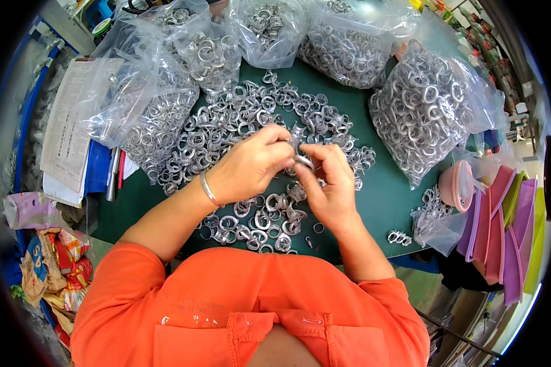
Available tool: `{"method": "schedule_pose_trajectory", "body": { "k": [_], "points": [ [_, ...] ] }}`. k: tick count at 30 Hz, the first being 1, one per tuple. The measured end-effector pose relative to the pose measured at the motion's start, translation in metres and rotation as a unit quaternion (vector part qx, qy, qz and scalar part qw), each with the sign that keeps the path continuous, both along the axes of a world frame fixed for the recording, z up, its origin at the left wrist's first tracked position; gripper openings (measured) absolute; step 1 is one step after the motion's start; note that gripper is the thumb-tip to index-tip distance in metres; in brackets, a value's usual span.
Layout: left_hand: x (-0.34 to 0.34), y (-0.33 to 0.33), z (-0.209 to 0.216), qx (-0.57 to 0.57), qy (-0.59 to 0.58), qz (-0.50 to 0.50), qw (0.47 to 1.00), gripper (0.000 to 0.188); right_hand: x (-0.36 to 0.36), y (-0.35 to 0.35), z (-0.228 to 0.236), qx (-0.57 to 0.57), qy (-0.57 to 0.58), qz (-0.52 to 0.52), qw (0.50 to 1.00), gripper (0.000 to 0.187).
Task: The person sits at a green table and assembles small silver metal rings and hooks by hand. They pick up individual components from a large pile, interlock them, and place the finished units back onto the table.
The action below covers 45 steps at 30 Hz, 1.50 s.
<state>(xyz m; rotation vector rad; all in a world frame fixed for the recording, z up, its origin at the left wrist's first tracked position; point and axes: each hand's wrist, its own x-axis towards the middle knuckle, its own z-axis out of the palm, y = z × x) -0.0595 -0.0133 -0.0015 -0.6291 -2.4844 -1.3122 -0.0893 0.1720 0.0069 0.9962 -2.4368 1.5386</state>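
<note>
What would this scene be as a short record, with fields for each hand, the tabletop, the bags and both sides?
Left hand: fingers curled in beside the silver ring; exact grip hidden
Left wrist: metal bracelet
Right hand: thumb and fingers pinching that ring
Tabletop: green surface with many loose rings spread beyond and below the hands
Bags: several clear bags of similar pieces, along the far edge and both sides
Left side: papers
Right side: pink tub, purple, pink and green plastic pieces
</note>
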Motion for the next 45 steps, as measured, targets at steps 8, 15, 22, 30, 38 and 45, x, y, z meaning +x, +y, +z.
{"method": "schedule_pose_trajectory", "body": {
  "k": [8,15,22,30,38,45],
  "points": [
    [0.02,0.004,0.001,-0.017,0.016,0.018,1.0,0.012,0.015,0.003,-0.018,-0.006,-0.092,0.032,0.995,0.023],
    [0.018,0.006,-0.003,0.023,0.027,0.003,0.999,0.011,0.016,-0.003,-0.018,-0.017,0.057,0.053,0.997,0.015],
    [0.031,0.012,0.002,-0.003,-0.045,0.006,0.999,0.014,0.021,-0.006,-0.023,-0.053,0.116,0.023,0.992,0.008],
    [0.04,0.003,0.013,0.034,-0.091,0.014,0.995,0.016,0.03,0.0,-0.001,-0.152,-0.024,0.073,0.985,0.014],
    [0.039,-0.005,0.018,0.263,-0.173,0.051,0.948,0.024,-0.011,0.029,0.049,-0.431,-0.297,0.023,0.851,0.028],
    [0.036,-0.019,-0.001,0.291,-0.214,0.098,0.927,0.021,-0.024,0.049,0.023,-0.511,-0.487,0.057,0.706,0.031]
  ]
}}
